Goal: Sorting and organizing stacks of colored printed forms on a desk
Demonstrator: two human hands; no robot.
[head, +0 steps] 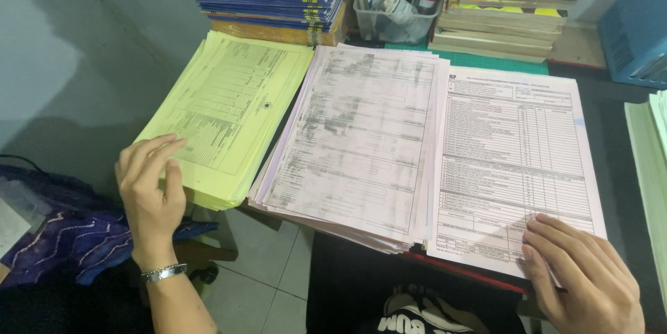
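Yellow forms (229, 108) lie under the flat, ungripping left hand (149, 191); right hand (583, 278) rests open on white forms (511, 160)

Matt paper forms in yellow (226, 108) and pink stacks (354, 143); shiny metal bracelet (165, 273).

Dim, cool indoor light, soft shadows, sharp focus
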